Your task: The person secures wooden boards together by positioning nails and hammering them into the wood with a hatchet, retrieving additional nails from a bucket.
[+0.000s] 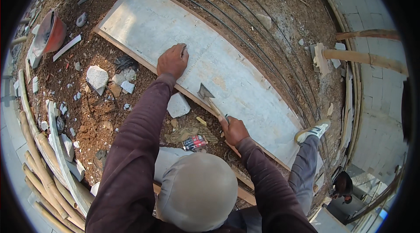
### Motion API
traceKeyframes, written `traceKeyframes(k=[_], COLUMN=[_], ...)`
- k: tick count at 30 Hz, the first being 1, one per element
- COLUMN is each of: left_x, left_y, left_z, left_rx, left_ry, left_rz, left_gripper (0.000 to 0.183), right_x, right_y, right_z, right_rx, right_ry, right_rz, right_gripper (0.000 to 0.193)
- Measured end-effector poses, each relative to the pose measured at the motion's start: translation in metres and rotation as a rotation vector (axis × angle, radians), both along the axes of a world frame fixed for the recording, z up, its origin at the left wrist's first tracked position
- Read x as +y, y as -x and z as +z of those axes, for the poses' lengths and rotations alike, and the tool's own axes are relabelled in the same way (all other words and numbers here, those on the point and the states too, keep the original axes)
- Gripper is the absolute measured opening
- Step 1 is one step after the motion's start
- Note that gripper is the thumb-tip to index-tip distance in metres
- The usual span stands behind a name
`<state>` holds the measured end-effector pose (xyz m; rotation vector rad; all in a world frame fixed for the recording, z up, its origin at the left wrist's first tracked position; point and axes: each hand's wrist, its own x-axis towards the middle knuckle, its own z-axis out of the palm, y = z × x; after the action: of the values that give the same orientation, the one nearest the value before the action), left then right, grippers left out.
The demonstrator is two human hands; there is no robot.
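Note:
A long pale panel (144, 23) edged with wooden strips lies slantwise on the ground before me. My left hand (173, 61) rests on its near half with the fingers curled closed. What those fingers hold, if anything, is hidden. Near the panel's close edge my right hand (236, 131) is wrapped round the wooden handle of a small hatchet (205, 92). Its dark, flared head lies over the panel's surface, between my two hands. A white block (178, 105) sits just under the panel's near edge.
Thin dark rods (245, 36) run along the panel's far side. An orange bucket (54, 34) stands at left, above bamboo poles (41, 154) and rubble. A light shoe (313, 130) touches the panel's right end. A red-and-white packet (194, 142) lies near my right hand.

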<state>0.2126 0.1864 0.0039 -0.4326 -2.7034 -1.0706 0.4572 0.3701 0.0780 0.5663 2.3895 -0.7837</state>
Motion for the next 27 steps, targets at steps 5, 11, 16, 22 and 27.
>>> traceKeyframes(k=[5, 11, 16, 22, 27], left_x=[-0.01, 0.01, 0.037, 0.043, 0.042], left_y=[-0.038, -0.207, -0.227, -0.215, -0.221], left_z=[0.025, 0.04, 0.062, 0.073, 0.053], left_rx=[-0.459, -1.689, -1.63, -1.607, -1.578], left_ry=[-0.602, -1.737, -1.707, -1.595, -1.551], left_rz=[0.131, 0.038, -0.073, -0.214, -0.039], left_gripper=[0.02, 0.047, 0.058, 0.059, 0.045], right_x=[-0.015, -0.04, -0.05, -0.04, -0.041], right_y=[-0.021, -0.045, -0.054, -0.052, -0.059], right_z=[0.04, 0.045, 0.032, 0.039, 0.041], right_rx=[0.192, 0.386, 0.396, 0.339, 0.347], right_ry=[0.15, 0.374, 0.447, 0.669, 0.684], right_rz=[-0.279, -0.642, -0.74, -0.899, -0.979], right_gripper=[0.041, 0.022, 0.017, 0.016, 0.017])
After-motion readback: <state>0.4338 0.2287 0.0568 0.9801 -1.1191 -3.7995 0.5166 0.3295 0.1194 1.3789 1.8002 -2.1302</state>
